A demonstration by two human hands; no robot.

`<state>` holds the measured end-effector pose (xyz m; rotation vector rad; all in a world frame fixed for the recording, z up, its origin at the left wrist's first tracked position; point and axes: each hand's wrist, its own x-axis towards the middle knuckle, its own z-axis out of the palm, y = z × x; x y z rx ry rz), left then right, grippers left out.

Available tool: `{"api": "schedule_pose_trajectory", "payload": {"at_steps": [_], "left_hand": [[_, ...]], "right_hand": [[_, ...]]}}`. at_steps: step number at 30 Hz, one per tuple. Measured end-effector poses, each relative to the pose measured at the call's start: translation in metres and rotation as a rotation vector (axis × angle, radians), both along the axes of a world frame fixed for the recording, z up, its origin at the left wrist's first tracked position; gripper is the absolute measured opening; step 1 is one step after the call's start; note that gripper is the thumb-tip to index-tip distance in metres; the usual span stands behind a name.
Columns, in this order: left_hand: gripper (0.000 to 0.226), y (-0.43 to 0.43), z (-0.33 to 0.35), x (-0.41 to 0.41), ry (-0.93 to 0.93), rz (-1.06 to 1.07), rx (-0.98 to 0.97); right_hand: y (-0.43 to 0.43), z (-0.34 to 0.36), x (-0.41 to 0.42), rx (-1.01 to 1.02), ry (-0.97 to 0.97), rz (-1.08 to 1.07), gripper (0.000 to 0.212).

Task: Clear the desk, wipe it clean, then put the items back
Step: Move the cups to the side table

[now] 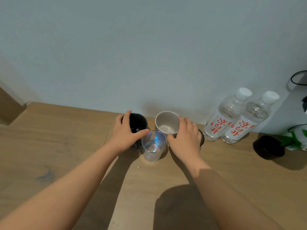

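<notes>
**Supervisor:** Report the containers, largest first.

**Operator:** I am seeing the first water bottle (224, 118) and the second water bottle (249, 122) standing upright against the wall, touching each other, right of the cups. Both are carrying white caps, red lettering and clear liquid. The grey cup (167, 123) is standing near the wall, its bare inside showing. The black cup (138, 122) is standing just left of it, and its inside is too dark for me to tell the contents. The clear glass (153, 146) is standing in front of both cups, between the hands, showing a bare bottom and a bluish sheen.

**Supervisor:** Hand state?

**Operator:** The left hand (126, 130) is curling its fingers over the black cup's rim and gripping it. The right hand (186, 136) is wrapping thumb and fingers round the grey cup.

**Supervisor:** Surroundings and obstructions?

**Operator:** The wooden desk (49, 146) is carrying everything. A black round object (268, 147) is sitting well right of the bottles, with a green-and-white item (297, 141) just beyond it at the frame edge. The right hand is hiding most of a dark-rimmed vessel (202, 138) next to the first water bottle, and I cannot tell what it is. A small white crumb (138, 167) is lying just in front of the glass.
</notes>
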<state>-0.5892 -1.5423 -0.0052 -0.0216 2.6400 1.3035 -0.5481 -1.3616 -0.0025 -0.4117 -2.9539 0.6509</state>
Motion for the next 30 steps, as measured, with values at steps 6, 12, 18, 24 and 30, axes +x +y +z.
{"api": "schedule_pose_trajectory", "payload": {"at_steps": [6,12,18,24,30], "left_hand": [[0.092,0.009,0.005,-0.008,-0.034,0.077,-0.239],[0.086,0.009,0.014,-0.025,-0.082,-0.011,-0.417],[0.088,0.006,0.014,-0.026,-0.048,-0.081,-0.635],[0.090,-0.002,0.007,-0.022,-0.001,-0.053,-0.573],[0.087,-0.003,0.005,-0.021,0.065,0.006,-0.505]], "right_hand": [[0.008,0.004,-0.014,0.012,-0.171,0.067,0.076],[0.009,0.009,-0.029,0.224,-0.268,0.105,0.096],[0.009,0.014,-0.049,0.242,-0.342,0.283,0.106],[0.013,0.011,-0.058,0.114,-0.317,0.337,0.106],[0.015,0.009,-0.055,0.077,-0.219,0.314,0.104]]}}
